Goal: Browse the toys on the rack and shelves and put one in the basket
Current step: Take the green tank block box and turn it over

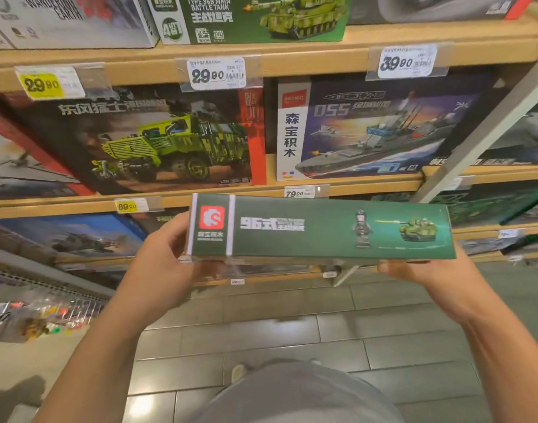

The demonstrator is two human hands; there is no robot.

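Note:
A long green building-block tank box [319, 228] is held level in front of the shelves, its narrow side facing me with a red logo, a small soldier figure and a tank picture. My left hand [167, 257] grips its left end, fingers wrapped behind and under it. My right hand [426, 274] supports the right end from below. No basket is in view.
Wooden shelves [292, 61] carry large toy boxes: a green army truck set [170, 141], a warship set [377, 132], a tank set [261, 16] above. Price tags line the shelf edges. A rack of small packets [42, 315] stands low on the left. Grey tiled floor [292, 337] lies below.

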